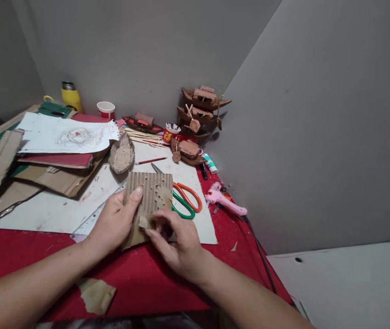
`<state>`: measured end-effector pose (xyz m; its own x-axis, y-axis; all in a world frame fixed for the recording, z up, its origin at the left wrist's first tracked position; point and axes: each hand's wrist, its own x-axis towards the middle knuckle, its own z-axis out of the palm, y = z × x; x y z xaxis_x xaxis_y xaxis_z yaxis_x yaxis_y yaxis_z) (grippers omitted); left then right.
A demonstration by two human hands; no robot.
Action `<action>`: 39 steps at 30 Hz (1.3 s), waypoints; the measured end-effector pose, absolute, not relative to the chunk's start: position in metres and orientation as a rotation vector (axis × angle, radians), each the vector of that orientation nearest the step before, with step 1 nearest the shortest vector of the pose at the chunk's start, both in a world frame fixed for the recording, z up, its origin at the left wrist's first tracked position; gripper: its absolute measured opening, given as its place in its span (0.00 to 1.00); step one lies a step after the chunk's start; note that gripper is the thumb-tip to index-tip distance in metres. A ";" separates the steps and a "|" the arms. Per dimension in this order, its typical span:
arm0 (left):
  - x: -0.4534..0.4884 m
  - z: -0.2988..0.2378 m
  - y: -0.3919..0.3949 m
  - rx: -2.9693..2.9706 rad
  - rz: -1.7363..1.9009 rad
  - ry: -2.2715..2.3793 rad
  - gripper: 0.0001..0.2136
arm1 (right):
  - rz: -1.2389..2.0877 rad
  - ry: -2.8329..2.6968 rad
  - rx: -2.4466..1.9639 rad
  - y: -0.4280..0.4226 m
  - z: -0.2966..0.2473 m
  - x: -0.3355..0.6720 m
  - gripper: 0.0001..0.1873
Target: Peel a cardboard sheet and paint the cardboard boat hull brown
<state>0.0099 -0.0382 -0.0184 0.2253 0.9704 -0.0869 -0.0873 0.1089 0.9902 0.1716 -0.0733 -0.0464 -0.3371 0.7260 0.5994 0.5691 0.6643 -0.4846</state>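
Observation:
My left hand (117, 219) grips a piece of corrugated cardboard (150, 192) by its left side, thumb on top. The board's ridges show on its upper part, and its surface is partly torn. My right hand (177, 242) is closed at the lower right of the board, thumb and forefinger pinching a small paper scrap (143, 222) at the board's face. Scissors (189, 196) with orange and green handles lie just behind the board, their blades partly covered. Below my left forearm lies a torn paper piece (97, 295) on the red cloth.
A cardboard boat hull (122, 154) and a pencil (151, 161) lie behind the board. Several brown model boats (204, 98) are stacked at the back. A pink glue gun (227, 201) with a cord lies right. Cardboard sheets (61, 178) are piled left, near a yellow bottle (71, 97).

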 end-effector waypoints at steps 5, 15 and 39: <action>0.012 -0.017 -0.040 1.238 1.012 0.994 0.21 | 0.186 -2.073 -1.001 -0.069 -0.048 0.172 0.12; 0.014 -0.014 -0.044 1.215 1.035 0.982 0.20 | 0.042 -2.153 -1.008 -0.072 -0.045 0.170 0.15; 0.022 -0.022 -0.050 1.287 1.044 0.963 0.15 | 0.009 -2.263 -1.071 -0.069 -0.034 0.170 0.09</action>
